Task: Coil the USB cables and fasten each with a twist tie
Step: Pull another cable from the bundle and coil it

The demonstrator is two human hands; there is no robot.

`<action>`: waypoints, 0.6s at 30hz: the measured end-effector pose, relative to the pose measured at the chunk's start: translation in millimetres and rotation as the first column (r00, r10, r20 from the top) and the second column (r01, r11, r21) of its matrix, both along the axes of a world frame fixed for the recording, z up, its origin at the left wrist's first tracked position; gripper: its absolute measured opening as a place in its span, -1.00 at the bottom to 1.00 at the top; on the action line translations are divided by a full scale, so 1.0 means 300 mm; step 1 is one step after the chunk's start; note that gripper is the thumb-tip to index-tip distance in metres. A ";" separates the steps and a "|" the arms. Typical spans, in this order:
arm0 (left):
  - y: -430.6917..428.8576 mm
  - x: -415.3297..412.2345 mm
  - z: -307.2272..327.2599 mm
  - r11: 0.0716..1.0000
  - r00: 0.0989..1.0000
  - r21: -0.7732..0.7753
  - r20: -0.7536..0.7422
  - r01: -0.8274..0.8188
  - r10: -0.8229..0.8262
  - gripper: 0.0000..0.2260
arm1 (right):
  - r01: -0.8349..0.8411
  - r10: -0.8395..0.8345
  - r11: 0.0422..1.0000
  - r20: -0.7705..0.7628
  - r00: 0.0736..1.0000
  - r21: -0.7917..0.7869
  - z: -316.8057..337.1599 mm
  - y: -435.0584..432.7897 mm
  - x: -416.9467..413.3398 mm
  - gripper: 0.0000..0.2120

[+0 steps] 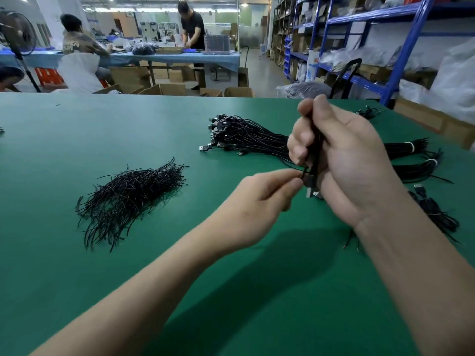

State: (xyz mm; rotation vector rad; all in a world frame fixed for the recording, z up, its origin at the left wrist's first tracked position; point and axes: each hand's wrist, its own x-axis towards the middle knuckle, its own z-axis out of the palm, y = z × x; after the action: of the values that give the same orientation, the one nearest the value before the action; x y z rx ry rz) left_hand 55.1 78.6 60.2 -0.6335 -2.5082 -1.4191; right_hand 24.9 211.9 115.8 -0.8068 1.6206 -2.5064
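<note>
My right hand (344, 155) grips a coiled black USB cable (314, 160) upright above the green table, fingers curled round it, its plug end showing below the palm. My left hand (259, 201) pinches a thin black twist tie (304, 172) against the lower part of the coil. A loose heap of black twist ties (131, 199) lies on the table to the left. A large bundle of uncoiled black USB cables (244, 136) lies behind my hands, plugs pointing left.
The green table (77, 265) fills the foreground. Coiled cables (437, 211) lie at the right edge beside my right forearm. Beyond the table are cardboard boxes, blue shelving (401, 60) at right, and two people at a far blue bench.
</note>
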 end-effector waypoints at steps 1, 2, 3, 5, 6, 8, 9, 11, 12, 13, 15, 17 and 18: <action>0.000 0.003 0.003 0.995 0.999 -0.100 -0.036 -0.013 0.009 -0.79 | 0.124 -0.116 0.985 -0.067 0.991 0.120 -0.008 0.007 -0.007 -0.72; -0.003 0.005 0.011 0.981 0.997 -0.187 -0.077 -0.042 0.028 -0.80 | 0.224 -0.192 0.947 -0.150 0.970 0.232 -0.016 0.012 -0.014 -0.70; -0.009 0.009 0.026 0.963 0.992 -0.257 -0.116 -0.078 0.049 -0.81 | 0.296 -0.228 0.896 -0.230 0.946 0.330 -0.023 0.015 -0.019 -0.69; -0.033 0.016 0.067 0.919 0.978 -0.367 -0.192 -0.144 0.077 -0.81 | 0.395 -0.232 0.774 -0.359 0.904 0.495 -0.033 0.016 -0.026 -0.70; -0.048 0.019 0.090 0.891 0.973 -0.423 -0.218 -0.164 0.076 -0.81 | 0.430 -0.217 0.710 -0.408 0.887 0.558 -0.039 0.014 -0.029 -0.70; -0.081 0.025 0.131 0.842 0.966 -0.509 -0.252 -0.179 0.054 -0.82 | 0.497 -0.159 0.574 -0.507 0.847 0.650 -0.050 0.009 -0.027 -0.71; -0.101 0.028 0.149 0.834 0.959 -0.518 -0.281 -0.189 0.043 -0.82 | 0.515 -0.115 0.516 -0.541 0.833 0.685 -0.055 0.005 -0.022 -0.70; -0.140 0.033 0.182 0.831 0.934 -0.504 -0.354 -0.235 0.050 -0.83 | 0.477 -0.023 0.471 -0.529 0.848 0.743 -0.066 -0.002 -0.013 -0.65; -0.157 0.034 0.195 0.826 0.925 -0.499 -0.373 -0.261 0.067 -0.83 | 0.438 0.014 0.472 -0.503 0.864 0.765 -0.070 -0.001 -0.013 -0.64; -0.171 0.036 0.204 0.823 0.921 -0.495 -0.380 -0.279 0.083 -0.83 | 0.391 0.044 0.490 -0.470 0.882 0.779 -0.070 0.001 -0.014 -0.63; -0.190 0.041 0.214 0.818 0.918 -0.497 -0.384 -0.290 0.093 -0.81 | 0.273 0.096 0.553 -0.385 0.918 0.787 -0.068 0.006 -0.018 -0.61; -0.200 0.039 0.216 0.792 0.904 -0.517 -0.416 -0.324 0.098 -0.79 | 0.127 0.171 0.591 -0.277 0.945 0.797 -0.068 0.009 -0.017 -0.63; -0.205 0.036 0.215 0.775 0.889 -0.525 -0.448 -0.352 0.100 -0.79 | 0.039 0.222 0.589 -0.208 0.953 0.807 -0.070 0.011 -0.013 -0.65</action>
State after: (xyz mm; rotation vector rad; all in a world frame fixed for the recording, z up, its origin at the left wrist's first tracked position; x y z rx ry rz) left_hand 65.9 17.2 124.7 -0.5965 -2.5455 -0.3310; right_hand 21.1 215.2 94.8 -1.0691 2.4038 -1.2900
